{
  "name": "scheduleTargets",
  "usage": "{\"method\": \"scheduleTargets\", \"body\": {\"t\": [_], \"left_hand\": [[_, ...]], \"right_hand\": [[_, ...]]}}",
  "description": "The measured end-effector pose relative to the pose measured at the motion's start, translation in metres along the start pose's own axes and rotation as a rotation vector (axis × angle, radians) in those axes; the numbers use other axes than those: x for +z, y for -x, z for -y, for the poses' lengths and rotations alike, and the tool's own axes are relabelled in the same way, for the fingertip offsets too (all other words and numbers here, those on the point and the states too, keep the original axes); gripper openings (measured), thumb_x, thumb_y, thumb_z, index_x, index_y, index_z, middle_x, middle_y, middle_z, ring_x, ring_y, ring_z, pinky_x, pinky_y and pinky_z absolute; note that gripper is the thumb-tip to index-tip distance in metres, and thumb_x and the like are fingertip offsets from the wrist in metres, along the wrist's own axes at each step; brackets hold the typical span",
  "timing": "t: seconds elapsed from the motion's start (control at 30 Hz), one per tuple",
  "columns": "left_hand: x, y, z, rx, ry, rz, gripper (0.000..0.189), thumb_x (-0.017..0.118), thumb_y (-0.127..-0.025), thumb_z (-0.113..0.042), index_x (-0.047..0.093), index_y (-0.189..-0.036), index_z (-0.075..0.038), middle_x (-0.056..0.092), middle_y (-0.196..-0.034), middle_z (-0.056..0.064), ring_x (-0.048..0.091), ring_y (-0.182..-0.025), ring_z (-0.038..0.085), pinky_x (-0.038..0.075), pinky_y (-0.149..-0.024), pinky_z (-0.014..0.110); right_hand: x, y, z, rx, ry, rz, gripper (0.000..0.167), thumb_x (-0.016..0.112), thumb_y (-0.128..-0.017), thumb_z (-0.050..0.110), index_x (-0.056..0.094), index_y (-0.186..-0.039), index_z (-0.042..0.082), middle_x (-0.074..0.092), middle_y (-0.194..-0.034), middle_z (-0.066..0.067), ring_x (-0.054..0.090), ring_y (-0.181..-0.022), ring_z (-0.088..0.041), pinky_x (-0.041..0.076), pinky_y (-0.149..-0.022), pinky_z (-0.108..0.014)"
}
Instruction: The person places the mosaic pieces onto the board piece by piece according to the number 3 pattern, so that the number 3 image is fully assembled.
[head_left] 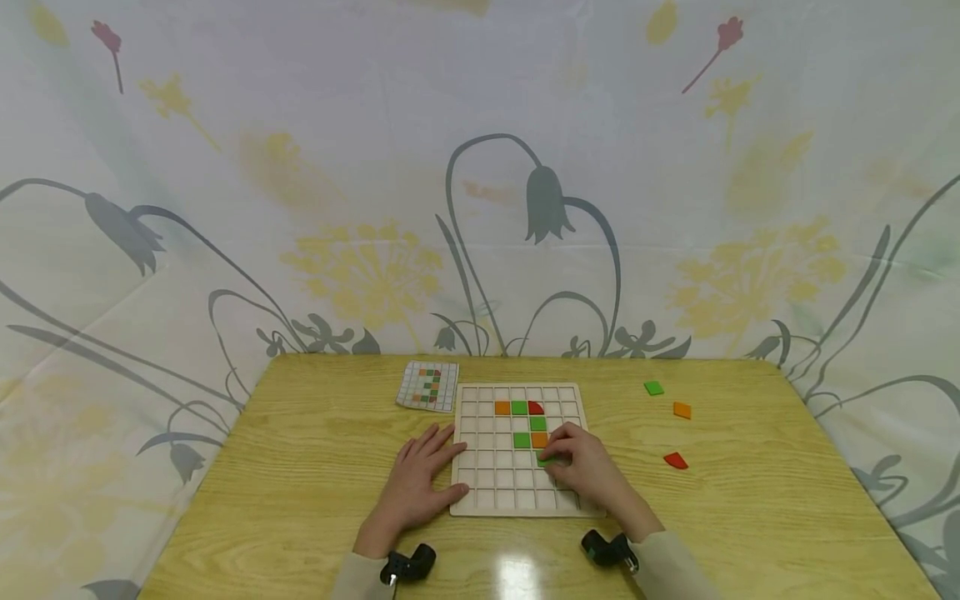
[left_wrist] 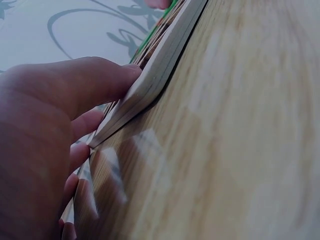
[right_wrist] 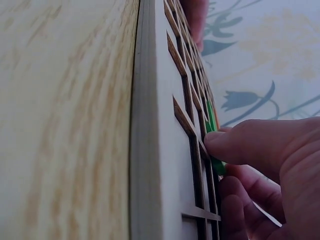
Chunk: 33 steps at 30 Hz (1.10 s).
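A wooden grid board (head_left: 517,512) lies on the table. My right hand (head_left: 588,471) pinches a green square tile (right_wrist: 218,166) between thumb and fingers over the board's right half, just below an orange tile (head_left: 539,440). Fingers spread, my left hand (head_left: 415,483) rests at the board's left edge, its thumb (left_wrist: 107,80) on the rim in the left wrist view. Set in the upper cells are another orange tile (head_left: 502,407), several green tiles (head_left: 520,407) and a red quarter-round tile (head_left: 536,408).
A pattern card (head_left: 405,390) with a printed grid of coloured shapes lies behind the left hand. To the right of the board are a loose green tile (head_left: 654,388), an orange tile (head_left: 682,410) and a red quarter-round tile (head_left: 676,461). A flowered cloth (head_left: 360,167) hangs behind the table.
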<state>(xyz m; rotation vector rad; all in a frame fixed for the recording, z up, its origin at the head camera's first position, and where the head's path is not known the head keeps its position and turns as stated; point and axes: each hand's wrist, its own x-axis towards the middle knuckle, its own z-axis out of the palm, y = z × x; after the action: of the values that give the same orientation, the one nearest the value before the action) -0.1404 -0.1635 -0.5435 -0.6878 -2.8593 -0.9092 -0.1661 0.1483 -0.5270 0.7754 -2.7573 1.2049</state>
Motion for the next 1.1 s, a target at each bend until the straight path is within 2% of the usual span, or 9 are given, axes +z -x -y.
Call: {"method": "scheduleTargets", "body": {"t": [0.37, 0.7, 1.1], "left_hand": [[-0.0007, 0.0001, 0.0003, -0.002, 0.005, 0.002, 0.059, 0.068, -0.087, -0.046, 0.061, -0.139, -0.017, 0.040, -0.156, 0.006, 0.027, -0.147, 0.033, 0.020, -0.112, 0.065], [-0.0019, 0.0000, 0.0002, -0.020, 0.006, 0.021, 0.060, 0.067, -0.087, -0.047, 0.060, -0.140, -0.018, 0.038, -0.158, 0.004, 0.024, -0.148, 0.032, 0.018, -0.113, 0.064], [-0.0008, -0.0008, 0.0005, -0.016, 0.018, 0.018, 0.061, 0.068, -0.087, -0.047, 0.059, -0.141, -0.019, 0.037, -0.158, 0.003, 0.024, -0.148, 0.031, 0.018, -0.113, 0.065]], "right_hand": [[-0.0009, -0.0009, 0.0003, -0.001, 0.008, 0.030, 0.018, 0.073, -0.083, -0.003, 0.078, -0.090, 0.012, 0.058, -0.099, 0.006, 0.059, -0.089, -0.018, 0.052, -0.078, -0.034], [-0.0034, -0.0005, 0.0004, 0.022, -0.045, 0.062, 0.016, 0.072, -0.086, -0.001, 0.078, -0.093, 0.012, 0.058, -0.101, 0.007, 0.058, -0.091, -0.018, 0.052, -0.078, -0.033], [-0.0045, -0.0002, -0.0006, 0.106, -0.079, 0.073, 0.014, 0.074, -0.088, 0.003, 0.078, -0.095, 0.014, 0.060, -0.103, 0.008, 0.060, -0.100, -0.022, 0.052, -0.085, -0.035]]}}
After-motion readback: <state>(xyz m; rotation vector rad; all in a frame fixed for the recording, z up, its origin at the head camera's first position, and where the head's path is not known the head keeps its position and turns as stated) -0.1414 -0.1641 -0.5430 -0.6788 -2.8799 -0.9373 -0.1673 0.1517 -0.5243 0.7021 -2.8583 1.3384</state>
